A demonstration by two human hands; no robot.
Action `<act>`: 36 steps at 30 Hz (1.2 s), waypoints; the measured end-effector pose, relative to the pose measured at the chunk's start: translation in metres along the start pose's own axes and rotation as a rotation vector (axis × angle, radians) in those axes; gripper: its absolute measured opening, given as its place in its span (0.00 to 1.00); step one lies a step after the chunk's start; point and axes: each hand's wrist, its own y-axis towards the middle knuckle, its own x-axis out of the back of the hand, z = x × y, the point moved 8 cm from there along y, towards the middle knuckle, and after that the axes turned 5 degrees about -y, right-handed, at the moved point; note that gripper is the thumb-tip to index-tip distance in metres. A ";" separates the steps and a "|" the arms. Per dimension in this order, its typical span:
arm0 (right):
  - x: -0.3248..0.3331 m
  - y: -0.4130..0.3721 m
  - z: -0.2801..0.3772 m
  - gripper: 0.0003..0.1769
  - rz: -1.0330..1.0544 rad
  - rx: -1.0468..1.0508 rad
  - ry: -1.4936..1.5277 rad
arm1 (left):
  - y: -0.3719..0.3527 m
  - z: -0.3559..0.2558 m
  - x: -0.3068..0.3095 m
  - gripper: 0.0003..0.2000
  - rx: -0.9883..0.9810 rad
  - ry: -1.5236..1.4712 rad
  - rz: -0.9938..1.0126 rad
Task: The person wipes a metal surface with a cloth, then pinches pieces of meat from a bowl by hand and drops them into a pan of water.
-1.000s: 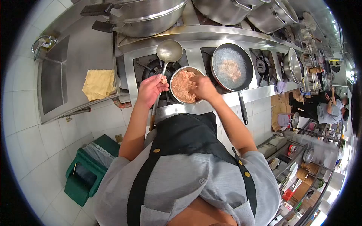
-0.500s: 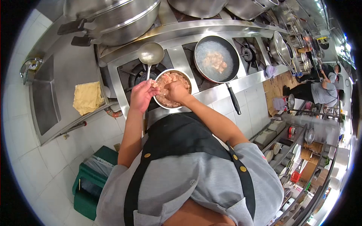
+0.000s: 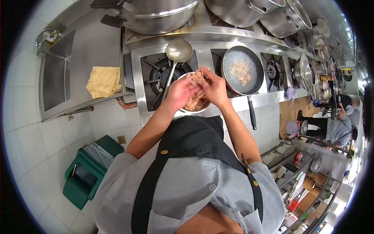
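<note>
A lump of raw minced meat (image 3: 197,78) is between my two hands above a metal bowl (image 3: 193,112). My left hand (image 3: 181,92) cups it from the left with curved fingers. From the right, my right hand (image 3: 214,87) closes its fingers on the same lump. More pinkish mince (image 3: 194,103) lies in the bowl below, partly hidden by my hands. Just left of the bowl a large ladle (image 3: 179,50) rests over a burner. To the right, a black frying pan (image 3: 254,84) holds pale meat pieces (image 3: 240,72) in cloudy liquid, its handle pointing towards me.
Big steel pots (image 3: 159,19) stand along the back of the stove. A folded yellow cloth (image 3: 104,81) lies on the steel counter beside a sink (image 3: 54,84). Below left is a green bin (image 3: 89,171). Shelves of dishes and another person (image 3: 339,126) are at the right.
My right hand has come up out of the bowl with mince and met my left hand over it. The camera view has shifted, so the stove appears farther right and lower.
</note>
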 end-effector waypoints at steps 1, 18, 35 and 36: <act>0.002 -0.004 0.002 0.17 -0.037 0.127 -0.258 | 0.003 0.004 -0.001 0.14 0.000 -0.020 -0.003; 0.010 -0.025 0.011 0.19 0.090 0.163 -0.150 | -0.010 -0.007 0.003 0.10 0.054 0.377 -0.108; 0.002 -0.048 -0.063 0.01 0.010 -0.530 1.352 | -0.013 0.015 -0.031 0.11 -0.690 2.282 0.228; -0.002 -0.048 -0.052 0.04 -0.033 -0.616 1.389 | -0.002 0.036 0.008 0.14 -0.627 2.397 0.173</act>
